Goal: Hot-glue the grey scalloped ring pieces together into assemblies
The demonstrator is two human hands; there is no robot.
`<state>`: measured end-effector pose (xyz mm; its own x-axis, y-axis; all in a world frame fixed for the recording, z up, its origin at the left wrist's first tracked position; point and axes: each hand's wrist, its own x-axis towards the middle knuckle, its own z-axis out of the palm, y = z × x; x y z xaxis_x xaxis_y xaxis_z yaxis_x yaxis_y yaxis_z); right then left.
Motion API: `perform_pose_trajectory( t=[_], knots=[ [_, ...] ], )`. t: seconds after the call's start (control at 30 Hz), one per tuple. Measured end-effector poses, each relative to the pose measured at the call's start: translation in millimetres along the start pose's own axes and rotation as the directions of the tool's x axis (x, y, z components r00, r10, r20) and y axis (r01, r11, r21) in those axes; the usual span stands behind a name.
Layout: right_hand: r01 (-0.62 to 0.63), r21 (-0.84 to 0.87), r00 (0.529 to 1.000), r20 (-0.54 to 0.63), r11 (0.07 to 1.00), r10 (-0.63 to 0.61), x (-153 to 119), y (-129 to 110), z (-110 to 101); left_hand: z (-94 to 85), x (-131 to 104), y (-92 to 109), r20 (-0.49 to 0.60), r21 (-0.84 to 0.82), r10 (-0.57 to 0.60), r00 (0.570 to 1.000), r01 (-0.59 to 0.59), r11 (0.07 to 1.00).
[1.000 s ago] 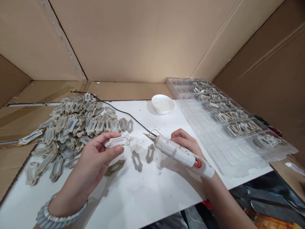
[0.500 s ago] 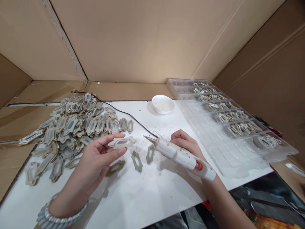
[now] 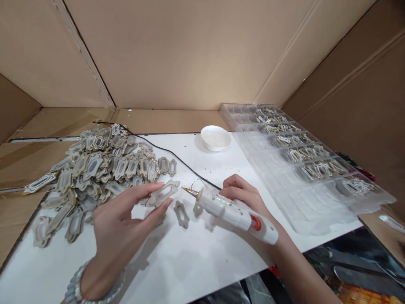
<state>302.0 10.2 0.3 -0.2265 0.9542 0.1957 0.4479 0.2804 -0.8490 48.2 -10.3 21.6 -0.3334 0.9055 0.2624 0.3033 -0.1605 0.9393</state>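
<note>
My left hand (image 3: 126,215) pinches a grey frame-shaped piece (image 3: 163,193) by its long edges, tilted up to the right above the board. My right hand (image 3: 245,194) is wrapped round a white glue gun (image 3: 224,209), whose brass tip points left, a short gap from the held piece's right end. Beneath, one loose grey piece (image 3: 181,214) lies on the white board (image 3: 177,261); another (image 3: 198,209) is partly hidden by the gun. A large heap of like pieces (image 3: 95,169) covers the board's left side.
A white bowl (image 3: 215,138) stands at the back middle. On the right lies a clear compartment tray (image 3: 268,177) with metal parts in several compartments. A black cord (image 3: 171,152) runs from the back left to the gun. Cardboard walls (image 3: 177,55) enclose the back and sides.
My left hand has turned the piece so its right end points up. My right hand has brought the glue gun left, and its tip is now nearer the piece.
</note>
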Motion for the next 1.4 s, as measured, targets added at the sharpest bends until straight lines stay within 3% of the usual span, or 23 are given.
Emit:
perform_pose_trajectory(
  t=[0.1,0.3,0.5,0.6,0.67,0.8,1.0,1.13,1.27,1.4],
  knots=[
    [0.103,-0.074,0.993,0.056,0.992,-0.099,-4.2,5.4,3.7,4.3,-6.8,2.5,-0.031,0.016,0.078,0.996,-0.077,0.997],
    [0.140,-0.112,0.989,0.053,0.984,-0.135,-7.9,9.7,9.1,5.8,-11.3,-0.4,-0.068,-0.069,0.068,0.995,-0.072,0.995],
    [0.079,-0.109,0.995,0.066,0.991,-0.072,-5.4,5.7,8.3,-0.3,-12.6,-6.6,0.040,0.010,0.049,0.998,-0.049,0.999],
    [0.078,-0.116,0.996,0.062,0.990,-0.072,-6.4,4.0,8.0,-0.9,-13.8,-7.3,0.003,-0.006,0.093,0.996,-0.093,0.996],
    [0.083,-0.129,0.995,0.067,0.988,-0.075,-7.2,4.0,8.2,-1.5,-14.6,-6.4,-0.008,-0.030,0.058,0.998,-0.058,0.998],
    [0.095,-0.129,0.994,0.058,0.987,-0.089,-6.6,5.7,8.6,-3.7,-15.4,-5.1,0.092,0.020,-0.056,0.994,0.054,0.998],
    [0.033,-0.093,0.997,0.074,0.995,-0.026,-5.1,5.5,7.0,-2.8,-16.3,-8.2,0.022,0.054,0.116,0.993,-0.117,0.992],
    [0.028,-0.092,0.995,0.097,0.995,-0.019,-5.4,6.4,6.0,-3.3,-16.7,-8.0,0.073,0.098,0.112,0.991,-0.119,0.988],
    [0.019,-0.084,0.995,0.097,0.996,-0.011,-5.1,8.5,6.3,-3.2,-18.3,-6.2,0.041,0.020,0.099,0.994,-0.100,0.995],
    [-0.007,-0.073,0.996,0.091,0.997,0.014,-4.4,7.2,5.9,-4.3,-17.7,-4.8,0.117,0.092,0.090,0.989,-0.101,0.991]
  ],
)
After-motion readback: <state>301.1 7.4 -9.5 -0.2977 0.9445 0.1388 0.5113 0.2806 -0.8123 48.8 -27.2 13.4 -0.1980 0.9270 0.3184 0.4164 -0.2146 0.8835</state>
